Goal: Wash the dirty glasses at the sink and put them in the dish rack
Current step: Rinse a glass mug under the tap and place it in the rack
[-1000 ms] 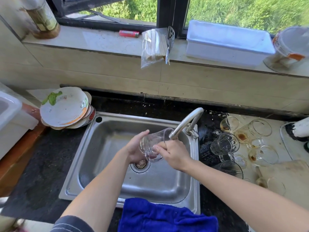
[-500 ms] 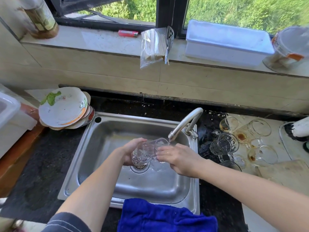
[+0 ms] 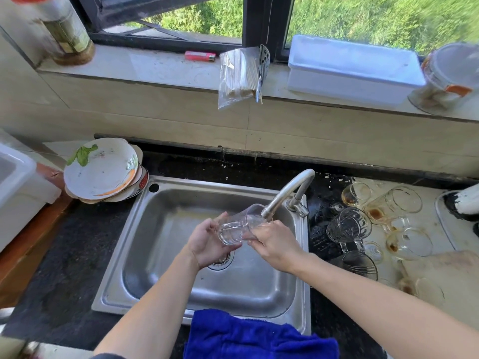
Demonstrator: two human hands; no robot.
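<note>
The glass (image 3: 237, 225) is held tilted over the sink (image 3: 121, 257). Its long axis runs from the base at lower left to the mouth at upper right, with the rim just under the faucet (image 3: 286, 194) spout. The left hand (image 3: 207, 243) cups the base with curled fingers. The right hand (image 3: 276, 244) grips the mouth end, its fingertips hidden beneath. Whether water runs is hard to tell. At right, dirty glasses (image 3: 348, 226) crowd together, and a blue cloth (image 3: 259, 335) drapes the front rim.
</note>
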